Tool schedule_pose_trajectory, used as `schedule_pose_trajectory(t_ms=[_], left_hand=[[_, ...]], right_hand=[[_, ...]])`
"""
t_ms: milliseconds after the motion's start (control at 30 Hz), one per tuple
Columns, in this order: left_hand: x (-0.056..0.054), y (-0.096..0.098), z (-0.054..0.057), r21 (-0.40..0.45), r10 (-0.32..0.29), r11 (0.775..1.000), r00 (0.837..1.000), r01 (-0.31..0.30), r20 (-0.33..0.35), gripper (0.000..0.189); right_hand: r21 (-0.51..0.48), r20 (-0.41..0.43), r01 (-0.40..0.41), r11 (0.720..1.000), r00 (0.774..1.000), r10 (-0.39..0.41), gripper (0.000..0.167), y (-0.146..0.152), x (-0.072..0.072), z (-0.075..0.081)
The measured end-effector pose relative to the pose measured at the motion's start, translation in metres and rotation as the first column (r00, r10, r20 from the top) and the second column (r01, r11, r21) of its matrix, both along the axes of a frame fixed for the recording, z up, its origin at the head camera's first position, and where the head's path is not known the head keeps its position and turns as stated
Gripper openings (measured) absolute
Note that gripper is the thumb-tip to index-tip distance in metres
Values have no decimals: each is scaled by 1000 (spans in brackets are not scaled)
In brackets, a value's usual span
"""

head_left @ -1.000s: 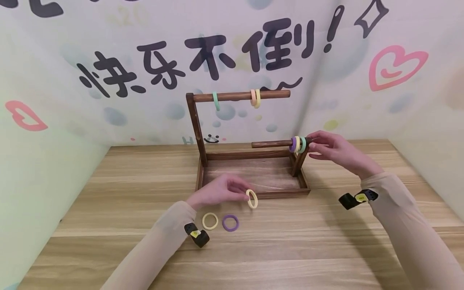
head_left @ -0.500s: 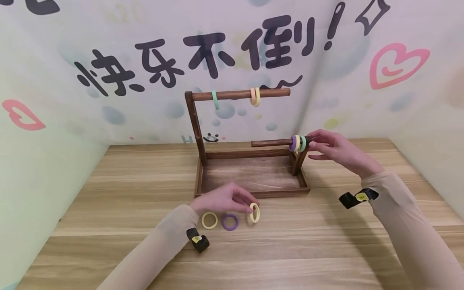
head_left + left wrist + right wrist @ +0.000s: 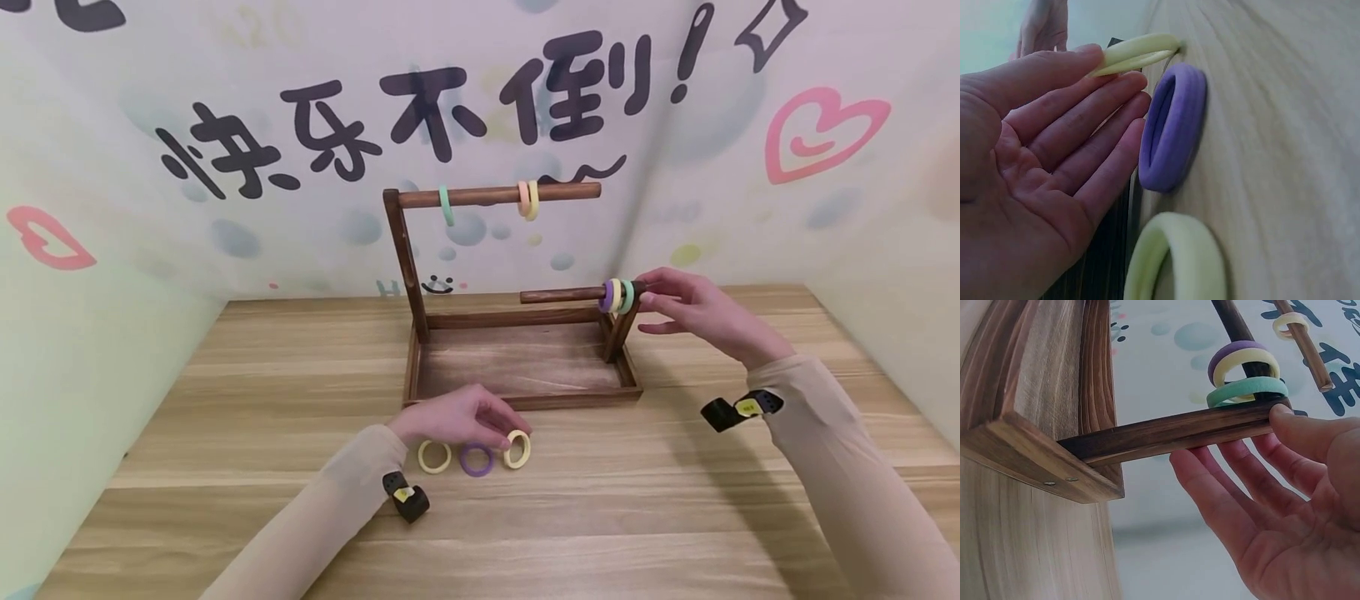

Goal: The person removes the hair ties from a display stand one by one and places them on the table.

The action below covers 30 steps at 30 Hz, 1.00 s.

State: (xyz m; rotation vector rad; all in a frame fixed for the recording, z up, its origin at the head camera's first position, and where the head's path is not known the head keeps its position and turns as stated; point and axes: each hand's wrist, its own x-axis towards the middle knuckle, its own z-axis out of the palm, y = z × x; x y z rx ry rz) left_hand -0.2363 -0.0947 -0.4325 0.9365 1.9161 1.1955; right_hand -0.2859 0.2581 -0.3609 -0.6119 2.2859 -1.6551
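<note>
My left hand (image 3: 453, 417) pinches a pale yellow hair tie (image 3: 517, 450) between thumb and fingers, low over the table in front of the rack. In the left wrist view, a purple hair tie (image 3: 1174, 128) lies by the fingertips, with another yellow hair tie (image 3: 1194, 256) nearer the camera. My right hand (image 3: 693, 312) holds the short right post of the wooden rack (image 3: 1179, 437), thumb near its top end and fingertips along its side. On the rack's lower bar sit a purple (image 3: 1235, 350), a yellow and a green hair tie (image 3: 1247, 390).
The rack's upper bar (image 3: 487, 197) carries a green hair tie (image 3: 446, 206) at left and a pink and a yellow one (image 3: 533, 201) together at right. A shallow tray base (image 3: 517, 358) joins the posts. A printed cloth (image 3: 322, 242) hangs behind the table.
My left hand has come down toward the table with the yellow hair tie, which now stands beside the purple one. The right hand stays on the rack post.
</note>
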Motion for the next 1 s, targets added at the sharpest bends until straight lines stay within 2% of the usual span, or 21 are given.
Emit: schedule_pose_trajectory(t_ms=[233,467,800,1000], left_hand=[[1,-3,2,22,-32,999,999,32,-17,36],[1,-4,3,36,-6,999,1000,7,-31,36],[1,0,9,80,-6,997,999,9,-38,37],[-1,6,17,101,13,995,998,-7,-57,37]], right_hand=[[4,-1,5,1000,1000,-5,32,0,0,0],[37,-15,19,999,1000,-18,34,0,1,1],[18,-24,3,1000,1000,-3,34,1,-1,-1],[27,-42,-16,1000,999,17,31,1,-2,-2]])
